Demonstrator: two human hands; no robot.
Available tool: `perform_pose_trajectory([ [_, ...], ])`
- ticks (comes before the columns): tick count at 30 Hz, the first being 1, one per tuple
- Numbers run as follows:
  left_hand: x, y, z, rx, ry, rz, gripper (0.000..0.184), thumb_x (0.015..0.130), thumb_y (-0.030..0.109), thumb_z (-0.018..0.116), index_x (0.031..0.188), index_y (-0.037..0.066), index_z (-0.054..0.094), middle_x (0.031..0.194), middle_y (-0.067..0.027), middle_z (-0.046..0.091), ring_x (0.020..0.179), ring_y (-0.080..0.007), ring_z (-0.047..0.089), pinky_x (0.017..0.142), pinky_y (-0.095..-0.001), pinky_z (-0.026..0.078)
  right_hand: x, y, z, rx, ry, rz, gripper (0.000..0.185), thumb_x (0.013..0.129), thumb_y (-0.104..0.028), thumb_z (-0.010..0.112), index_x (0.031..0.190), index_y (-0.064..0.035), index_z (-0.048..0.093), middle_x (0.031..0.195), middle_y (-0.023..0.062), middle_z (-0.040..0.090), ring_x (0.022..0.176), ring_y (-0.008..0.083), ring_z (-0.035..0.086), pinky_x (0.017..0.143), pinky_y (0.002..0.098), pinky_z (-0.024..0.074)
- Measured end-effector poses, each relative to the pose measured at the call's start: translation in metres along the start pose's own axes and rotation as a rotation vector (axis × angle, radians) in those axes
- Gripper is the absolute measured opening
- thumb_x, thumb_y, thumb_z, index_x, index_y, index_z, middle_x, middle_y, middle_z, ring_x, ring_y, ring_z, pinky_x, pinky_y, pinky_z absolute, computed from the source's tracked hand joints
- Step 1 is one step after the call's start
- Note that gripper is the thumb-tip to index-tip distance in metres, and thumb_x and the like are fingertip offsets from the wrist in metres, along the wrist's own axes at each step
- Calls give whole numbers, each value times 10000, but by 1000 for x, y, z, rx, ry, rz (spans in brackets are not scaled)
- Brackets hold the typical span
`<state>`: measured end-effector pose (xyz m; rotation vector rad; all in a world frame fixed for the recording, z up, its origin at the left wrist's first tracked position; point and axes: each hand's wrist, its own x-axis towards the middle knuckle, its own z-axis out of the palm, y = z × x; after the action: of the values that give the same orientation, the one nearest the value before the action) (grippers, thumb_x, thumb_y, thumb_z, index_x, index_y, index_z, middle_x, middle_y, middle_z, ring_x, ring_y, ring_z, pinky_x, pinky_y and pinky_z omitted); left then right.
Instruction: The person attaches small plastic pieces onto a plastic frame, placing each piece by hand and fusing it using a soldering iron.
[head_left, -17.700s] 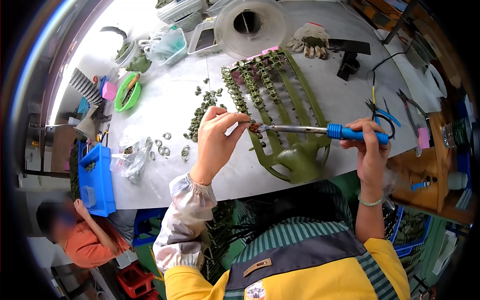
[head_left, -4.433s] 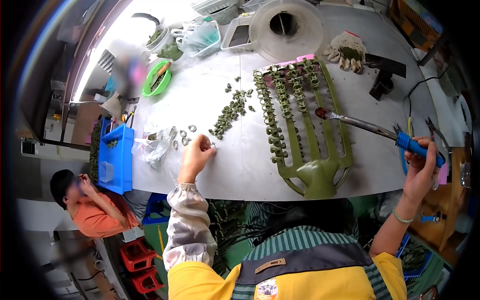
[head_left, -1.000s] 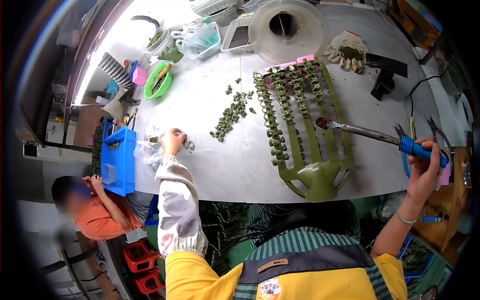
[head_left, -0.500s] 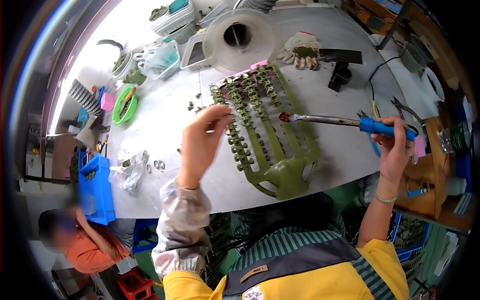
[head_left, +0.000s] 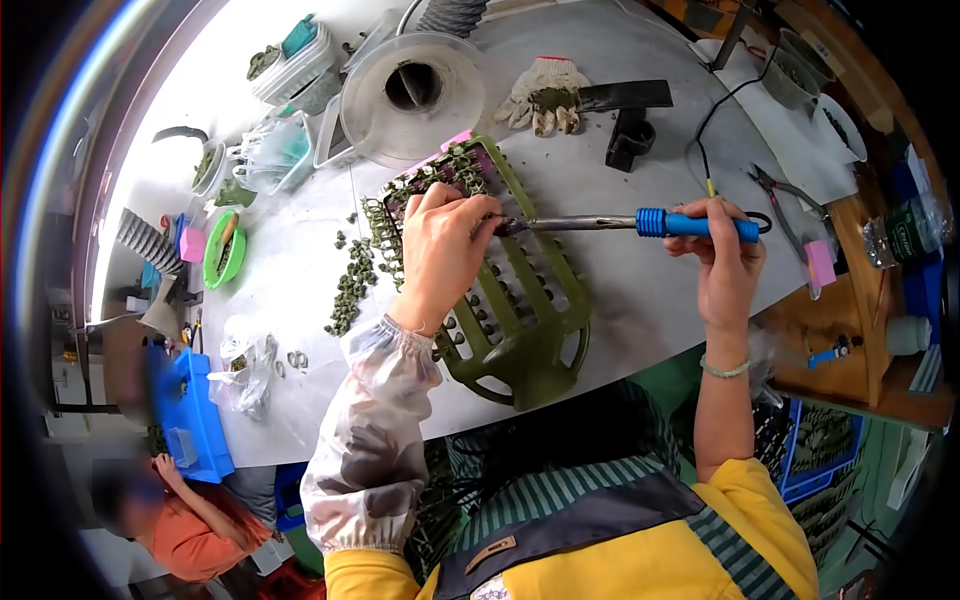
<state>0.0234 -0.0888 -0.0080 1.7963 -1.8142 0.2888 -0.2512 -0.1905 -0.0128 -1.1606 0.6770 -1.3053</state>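
My right hand (head_left: 728,265) grips the blue handle of a soldering iron (head_left: 685,222), whose metal shaft points left. Its dark tip reaches the fingertips of my left hand (head_left: 443,250). Those fingers are pinched together over the upper part of a green slotted plastic rack (head_left: 530,360); whatever they hold is too small or hidden to make out. Rows of small dark-green parts (head_left: 462,172) line the rack's bars, thickest toward the far end. My left hand covers some of them. A loose pile of small green pieces (head_left: 352,290) lies on the table left of the rack.
Behind the rack stands a clear round fume hood (head_left: 365,110). A stained glove (head_left: 545,95) and a black stand (head_left: 628,135) lie at the back. Pliers (head_left: 790,200) are at right, a green bowl (head_left: 232,262) and a plastic bag (head_left: 245,375) at left. Another person (head_left: 190,530) sits lower left.
My left hand has moved right and its fingers have closed into a pinch. The soldering iron has shifted left, bringing its tip to those fingertips. The view has moved, uncovering the loose pile.
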Motion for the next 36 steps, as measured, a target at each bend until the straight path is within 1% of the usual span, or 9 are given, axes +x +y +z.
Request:
perform_pose_trajectory([
  [9, -4, -19, -18, -211, 77, 17, 204, 768, 167, 760, 939, 85, 687, 834, -52, 686, 879, -258, 583, 822, -393, 436, -1, -13, -31, -101, -2, -28, 301, 978, -295, 562, 909, -14, 648, 896, 92, 667, 612, 144, 633, 575, 245, 529],
  [11, -25, -39, -50, -475, 134, -366, 187, 853, 126, 715, 1013, 41, 669, 874, -77, 703, 833, -204, 641, 761, -319, 498, -2, -15, -34, -51, -12, -14, 296, 979, -296, 559, 899, -21, 631, 931, 88, 636, 597, 132, 596, 550, 232, 488],
  [12, -45, -65, -68, -437, 140, -580, 184, 923, 130, 660, 1071, 24, 679, 945, -52, 720, 828, -89, 636, 759, -253, 523, -3, -15, -35, -52, -4, -10, 292, 978, -295, 559, 898, -22, 627, 938, 86, 628, 593, 130, 584, 544, 232, 478],
  [13, -72, -102, -84, -288, 122, -575, 178, 924, 117, 644, 1071, 25, 687, 929, -73, 725, 834, -106, 656, 760, -270, 534, -4, -15, -37, -52, 5, -6, 289, 978, -293, 559, 897, -24, 624, 944, 85, 619, 589, 129, 572, 539, 232, 467],
  [17, -201, -171, -139, 472, -316, -722, 234, 841, 158, 702, 1037, 28, 696, 896, -132, 706, 863, -314, 675, 817, -380, 520, -6, -15, -40, -42, -7, 9, 274, 976, -291, 561, 898, -35, 624, 954, 80, 612, 584, 128, 558, 539, 230, 460],
  [19, -237, -179, -143, 493, -229, -627, 261, 802, 162, 734, 1027, 34, 699, 862, -134, 692, 841, -351, 658, 808, -410, 516, -7, -16, -37, -50, -11, 9, 276, 975, -293, 562, 896, -36, 627, 952, 81, 613, 583, 128, 555, 536, 229, 458],
  [24, -278, -200, -130, 335, -142, -1081, 280, 788, 158, 777, 1003, 7, 680, 782, -77, 658, 699, -153, 636, 666, -297, 518, -10, -20, -31, -56, -26, -3, 278, 976, -286, 561, 896, -29, 631, 948, 83, 623, 589, 129, 567, 537, 227, 470],
  [33, -247, -162, -132, 208, -45, -963, 198, 783, 93, 749, 943, 23, 655, 757, -65, 682, 675, -168, 655, 632, -306, 512, -15, -26, -32, -67, -34, -55, 270, 975, -245, 566, 911, 8, 639, 933, 114, 660, 596, 151, 638, 559, 243, 534],
  [36, -185, -115, -123, -92, 198, -860, 167, 826, 45, 712, 990, 25, 732, 783, -56, 694, 696, -124, 669, 626, -245, 532, -17, -32, -22, -76, -44, -98, 263, 975, -216, 566, 904, 26, 641, 890, 126, 672, 576, 174, 656, 550, 253, 556],
])
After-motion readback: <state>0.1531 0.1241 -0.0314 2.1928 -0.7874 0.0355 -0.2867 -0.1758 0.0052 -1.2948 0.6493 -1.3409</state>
